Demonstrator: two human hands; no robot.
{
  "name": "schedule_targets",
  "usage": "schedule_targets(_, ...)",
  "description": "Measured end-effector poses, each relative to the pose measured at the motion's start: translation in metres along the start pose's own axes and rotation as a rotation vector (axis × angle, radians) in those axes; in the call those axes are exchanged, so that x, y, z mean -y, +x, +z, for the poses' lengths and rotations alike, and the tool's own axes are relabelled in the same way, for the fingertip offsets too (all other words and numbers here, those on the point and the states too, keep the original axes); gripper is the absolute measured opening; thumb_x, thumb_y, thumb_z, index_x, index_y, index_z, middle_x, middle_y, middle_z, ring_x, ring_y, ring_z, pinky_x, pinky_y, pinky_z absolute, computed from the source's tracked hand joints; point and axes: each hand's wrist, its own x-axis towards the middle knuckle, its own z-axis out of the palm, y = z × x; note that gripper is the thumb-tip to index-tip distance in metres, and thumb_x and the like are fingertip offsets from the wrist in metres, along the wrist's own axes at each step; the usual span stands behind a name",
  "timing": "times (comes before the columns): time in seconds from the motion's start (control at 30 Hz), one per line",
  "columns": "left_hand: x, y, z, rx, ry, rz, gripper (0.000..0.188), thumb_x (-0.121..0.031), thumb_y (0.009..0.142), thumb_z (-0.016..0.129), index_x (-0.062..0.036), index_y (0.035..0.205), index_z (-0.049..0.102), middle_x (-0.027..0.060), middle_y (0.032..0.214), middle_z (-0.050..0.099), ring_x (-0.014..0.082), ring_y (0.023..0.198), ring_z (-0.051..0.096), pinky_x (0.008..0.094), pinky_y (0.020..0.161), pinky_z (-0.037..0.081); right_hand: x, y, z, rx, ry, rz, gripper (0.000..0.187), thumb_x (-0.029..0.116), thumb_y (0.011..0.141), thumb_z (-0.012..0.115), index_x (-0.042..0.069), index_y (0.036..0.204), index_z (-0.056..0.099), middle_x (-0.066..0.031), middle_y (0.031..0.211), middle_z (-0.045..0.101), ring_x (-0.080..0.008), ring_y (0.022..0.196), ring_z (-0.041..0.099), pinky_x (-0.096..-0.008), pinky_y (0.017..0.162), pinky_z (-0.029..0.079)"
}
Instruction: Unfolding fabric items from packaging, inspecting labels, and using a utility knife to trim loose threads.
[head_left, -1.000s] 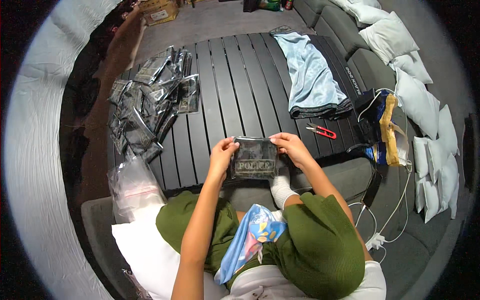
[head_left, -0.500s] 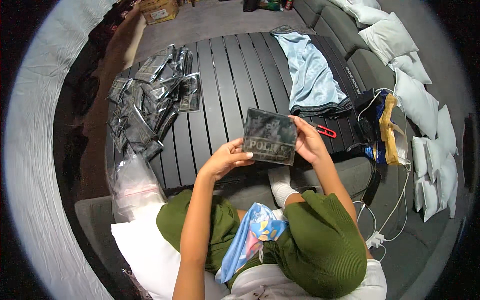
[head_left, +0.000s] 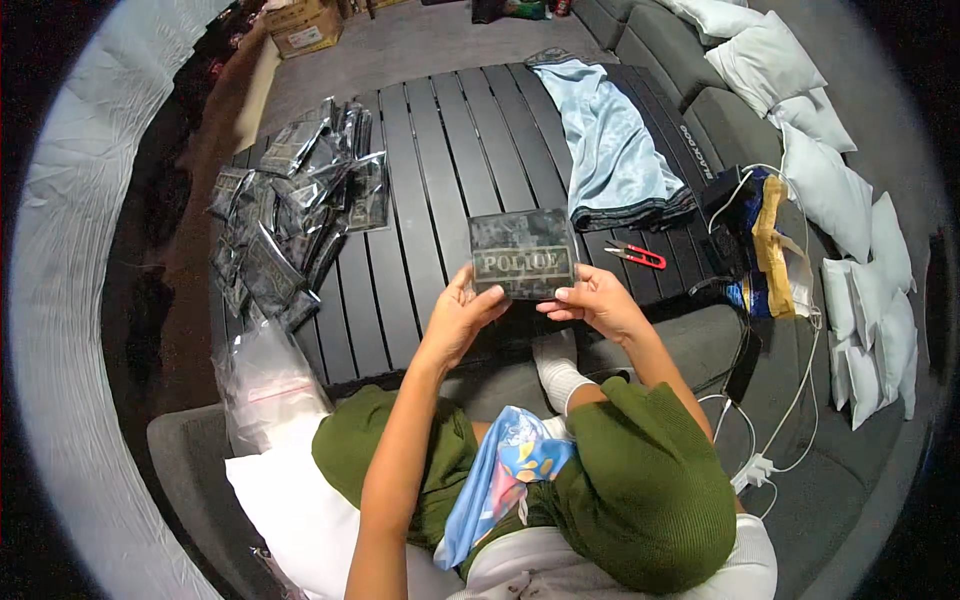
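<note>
Between both hands, above the near side of the slatted table, is a flat rectangular packet [head_left: 522, 238], dark camouflage with a lettered band, apparently in clear plastic. My left hand [head_left: 460, 322] pinches its lower left corner, thumb in front. At the lower right corner, my right hand [head_left: 600, 303] grips it between thumb and fingers. Red-handled thread snips [head_left: 640, 257] lie on the table just right of the packet. Many similar dark packets in shiny plastic form a pile [head_left: 285, 195] on the table's left side.
A light-blue satin cloth with dark trim [head_left: 620, 145] lies on the black slatted table [head_left: 425, 150]. Clear plastic bags [head_left: 265, 375] rest by its near left corner. White cables and a power strip [head_left: 752, 473] are on the sofa at right, with several pale cushions [head_left: 825, 180] beyond.
The packet has tipped and levelled out, its lettered face now clearer. My right hand has slid from its right edge down to the lower right corner. The snips are now fully in sight.
</note>
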Motion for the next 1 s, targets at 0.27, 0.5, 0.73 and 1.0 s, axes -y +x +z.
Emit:
schedule_targets(0.27,0.011,0.0,-0.004,-0.102,-0.078,-0.078,0.038,-0.018,0.087,0.054,-0.0028,0.12,0.043,0.0082,0.112,0.054,0.0167,0.098,0.055,0.0309,0.082,0.048,-0.016,0.002,0.009,0.016,0.043,-0.078,0.042,-0.005,0.074,0.06,-0.006,0.114,0.045,-0.0156,0.102,0.059,-0.0224,0.091,0.061,-0.029,0.076,0.052)
schedule_targets(0.5,-0.005,-0.003,-0.021,0.036,-0.366,0.043,0.04,-0.024,0.089,0.049,-0.007,0.124,0.042,0.0073,0.115,0.053,0.0159,0.098,0.055,0.0333,0.081,0.047,-0.015,-0.005,0.004,0.176,-0.164,-0.021,0.052,-0.008,0.071,0.061,-0.003,0.119,0.043,-0.0151,0.109,0.056,-0.0221,0.095,0.059,-0.0325,0.083,0.048)
schedule_targets(0.73,-0.003,0.001,-0.031,0.029,-0.537,-0.035,0.048,-0.01,0.083,0.057,-0.0065,0.128,0.039,0.0046,0.115,0.053,0.0152,0.1,0.054,0.03,0.084,0.046,-0.026,0.004,0.002,0.146,0.139,0.005,0.037,0.016,0.089,0.048,0.001,0.122,0.039,-0.0102,0.112,0.054,-0.0176,0.102,0.054,-0.0374,0.088,0.045)
schedule_targets(1.0,-0.02,-0.011,-0.011,0.183,-0.129,0.04,0.07,-0.008,0.08,0.058,-0.009,0.138,0.018,0.0078,0.132,0.038,0.0221,0.115,0.043,0.0365,0.095,0.038,-0.024,-0.001,0.008,0.1,0.0,-0.229,0.05,0.005,0.082,0.057,0.003,0.126,0.034,-0.0117,0.121,0.048,-0.0204,0.109,0.049,-0.0335,0.091,0.041)
